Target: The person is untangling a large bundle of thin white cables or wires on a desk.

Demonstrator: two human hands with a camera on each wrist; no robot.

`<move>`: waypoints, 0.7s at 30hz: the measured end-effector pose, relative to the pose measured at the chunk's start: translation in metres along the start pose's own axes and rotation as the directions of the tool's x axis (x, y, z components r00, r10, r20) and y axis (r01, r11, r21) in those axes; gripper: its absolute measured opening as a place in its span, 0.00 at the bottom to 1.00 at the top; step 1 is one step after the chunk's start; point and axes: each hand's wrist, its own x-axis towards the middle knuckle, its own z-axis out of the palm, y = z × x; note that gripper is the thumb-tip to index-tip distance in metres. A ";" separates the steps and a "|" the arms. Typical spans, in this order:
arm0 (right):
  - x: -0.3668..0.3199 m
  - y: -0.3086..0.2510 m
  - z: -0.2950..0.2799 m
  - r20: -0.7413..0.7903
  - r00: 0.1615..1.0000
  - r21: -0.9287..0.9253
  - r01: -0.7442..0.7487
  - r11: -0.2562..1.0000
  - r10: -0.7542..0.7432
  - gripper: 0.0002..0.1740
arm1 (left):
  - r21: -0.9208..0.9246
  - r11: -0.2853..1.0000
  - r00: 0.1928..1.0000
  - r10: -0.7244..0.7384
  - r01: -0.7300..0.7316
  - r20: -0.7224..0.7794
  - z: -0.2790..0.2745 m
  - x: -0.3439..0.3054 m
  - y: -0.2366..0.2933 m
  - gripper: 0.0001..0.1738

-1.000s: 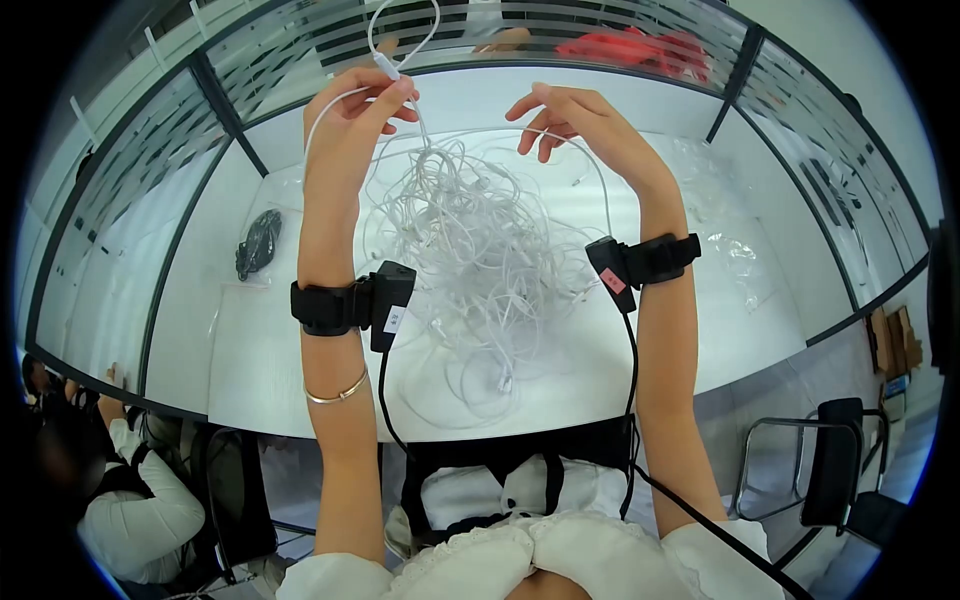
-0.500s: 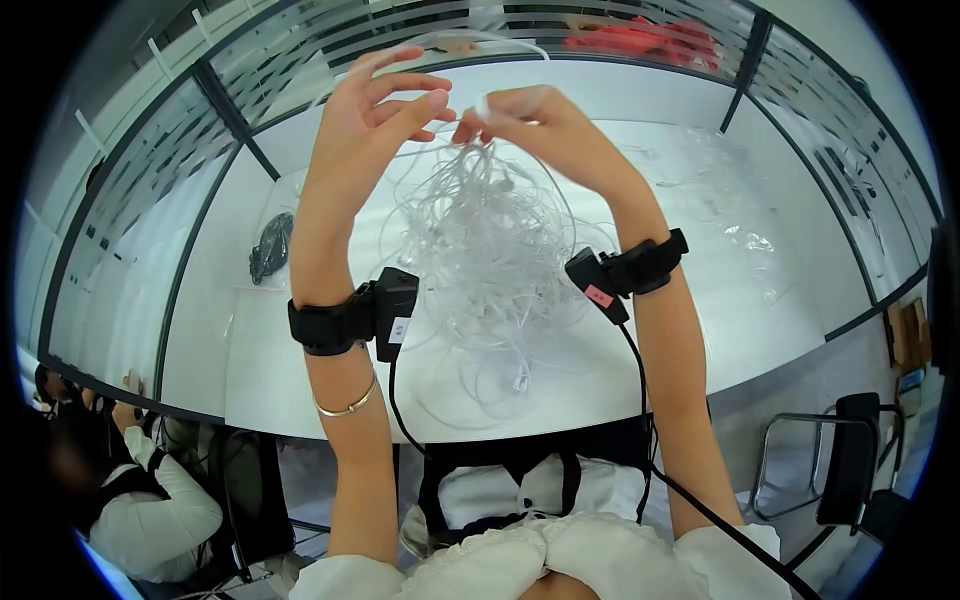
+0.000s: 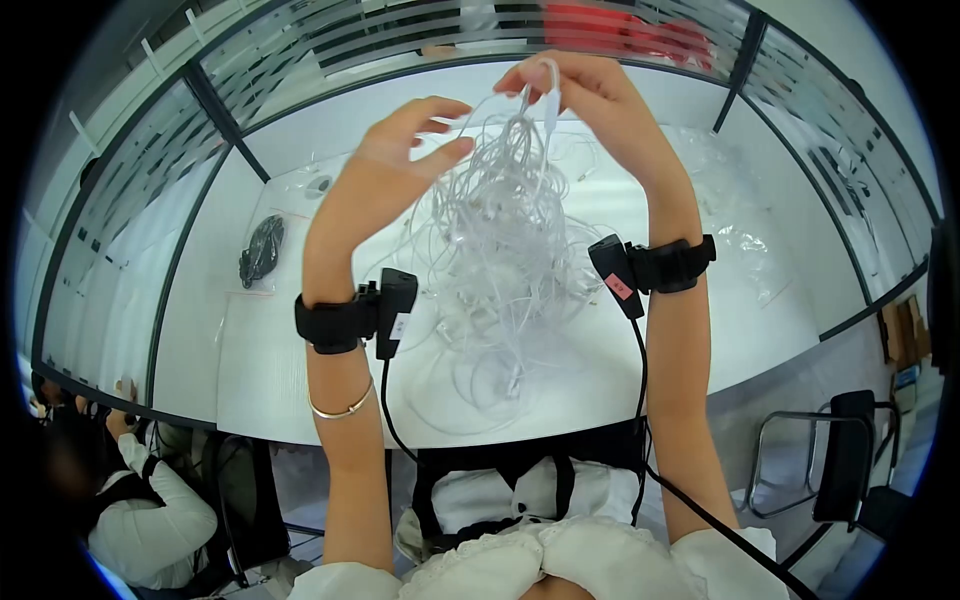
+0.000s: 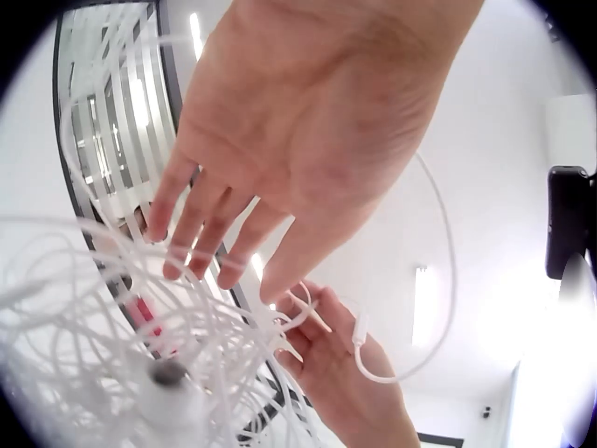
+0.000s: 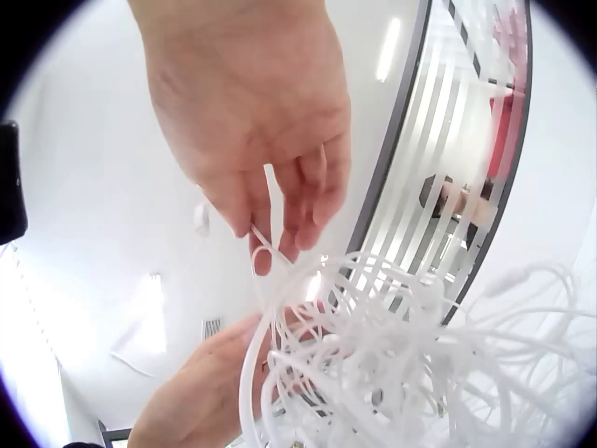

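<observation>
A big tangle of white cables (image 3: 500, 220) rises from the table in a heap. My right hand (image 3: 600, 95) pinches cable strands at its top, thumb against fingers. One white plug end (image 3: 552, 108) hangs in front of those fingers. Beside the heap's upper left is my left hand (image 3: 390, 175), its thumb and fingers spread apart. In the left wrist view the left palm (image 4: 298, 121) shows with fingers extended over loose cable loops. From the right wrist, strands run down out of the right fingers (image 5: 312, 201) into the tangle.
A black bundle in clear plastic (image 3: 262, 250) lies at the table's left. Clear plastic bags (image 3: 735, 230) lie on the right. Low partitions with striped glass (image 3: 400, 45) enclose the white table (image 3: 270, 370). Another person (image 3: 150, 500) sits at lower left; a chair (image 3: 845, 455) stands at right.
The left hand held the cable end at first; now the right hand pinches the strands and has risen back. The left hand has let go and come lower, and the tangle's top is drawn up.
</observation>
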 end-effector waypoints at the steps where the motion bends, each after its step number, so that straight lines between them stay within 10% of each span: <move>1: -0.001 0.000 0.000 0.052 0.998 -0.047 -0.030 0.998 0.033 0.19 | -0.088 0.996 1.000 -0.007 0.008 0.012 0.005 0.003 0.002 0.17; 10: -0.006 0.008 0.016 0.208 0.942 -0.222 -0.215 0.951 0.262 0.16 | 0.005 0.994 0.992 -0.112 0.112 0.061 0.034 0.011 -0.007 0.11; 15: -0.008 0.008 0.014 0.264 0.894 -0.220 -0.308 0.925 0.361 0.14 | -0.301 0.924 0.970 -0.201 0.234 0.139 0.019 0.011 -0.037 0.11; 21: -0.012 0.021 0.019 0.397 0.810 -0.328 -0.315 0.891 0.433 0.11 | -0.116 0.962 0.966 -0.238 0.249 0.097 0.023 0.008 -0.039 0.12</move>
